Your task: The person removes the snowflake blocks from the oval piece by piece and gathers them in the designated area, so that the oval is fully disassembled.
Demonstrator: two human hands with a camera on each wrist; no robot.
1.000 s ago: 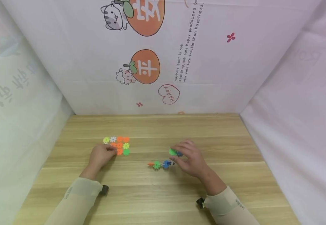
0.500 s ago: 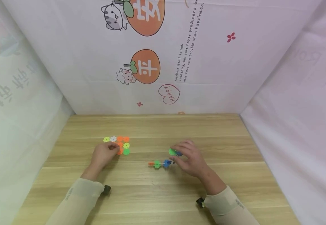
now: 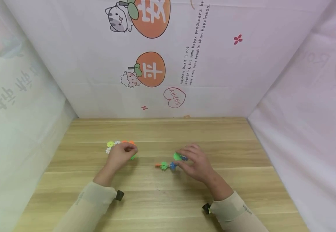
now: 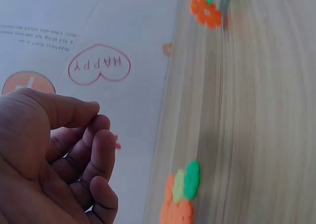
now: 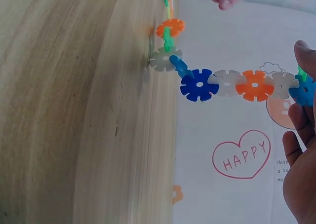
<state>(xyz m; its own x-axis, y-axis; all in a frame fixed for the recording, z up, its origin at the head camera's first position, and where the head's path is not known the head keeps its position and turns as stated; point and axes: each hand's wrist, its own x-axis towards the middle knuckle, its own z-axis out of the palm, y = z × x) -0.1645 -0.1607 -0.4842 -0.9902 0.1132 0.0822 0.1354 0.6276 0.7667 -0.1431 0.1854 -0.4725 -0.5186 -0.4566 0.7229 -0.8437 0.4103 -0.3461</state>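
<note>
My right hand [image 3: 195, 161] pinches a chain of interlocking plastic snowflake discs, its thumb and fingers at a blue disc [image 5: 303, 90]. From there the chain runs through white, orange [image 5: 255, 85] and dark blue discs [image 5: 199, 85], then bends at a pale disc [image 5: 166, 59] to a green one and an orange end disc [image 4: 206, 13]. My left hand [image 3: 120, 155] is raised beside the loose discs, thumb meeting the curled index finger. I cannot tell whether a disc is between those fingertips. The hand covers part of the loose group, including a yellow disc [image 3: 110, 144] and white disc [image 3: 108, 150].
Loose discs, orange [image 4: 177, 213] and green [image 4: 191, 180] among them, lie flat on the wooden table [image 3: 156, 199] at the left. A printed white cloth [image 3: 214, 80] stands behind the table, with white cloth hanging on both sides.
My left hand has moved right and away from the loose discs, uncovering the white one at the left. The chain's free end has shifted slightly right and up; my right hand stays put.
</note>
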